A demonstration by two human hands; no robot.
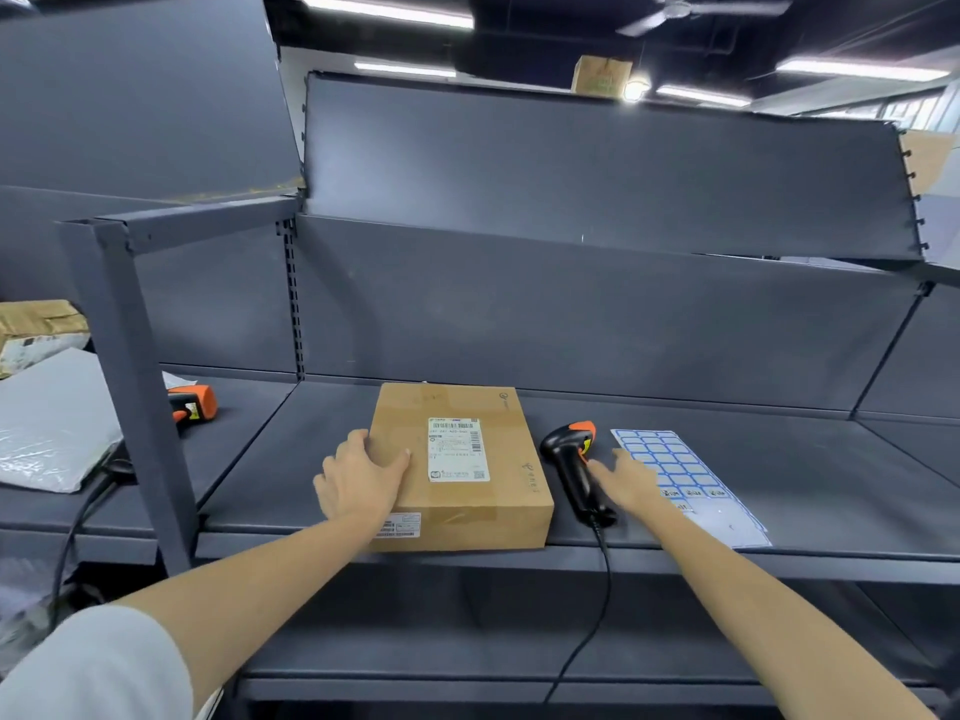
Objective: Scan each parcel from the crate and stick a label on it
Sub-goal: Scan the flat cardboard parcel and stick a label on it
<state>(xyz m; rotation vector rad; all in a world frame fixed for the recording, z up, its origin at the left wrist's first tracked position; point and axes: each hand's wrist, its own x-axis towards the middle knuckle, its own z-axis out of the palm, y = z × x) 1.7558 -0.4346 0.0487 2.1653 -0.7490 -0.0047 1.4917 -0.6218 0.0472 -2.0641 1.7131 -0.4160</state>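
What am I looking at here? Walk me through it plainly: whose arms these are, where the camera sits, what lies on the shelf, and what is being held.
No machine here: a person works with bare hands. The single picture comes from a camera worn on the person's head, looking forward and down, so both arms reach in from the bottom edge.

On the dark metal shelf lies a flat cardboard parcel with a white shipping label on top. The left hand rests on the parcel's left edge, fingers lying over it. To the parcel's right lies a black and orange barcode scanner with a cable hanging down. The right hand reaches towards it with open fingers and holds nothing yet. Beyond it lies a sheet of blue-edged stickers.

On the left bay lie a second scanner and a grey plastic mailer.
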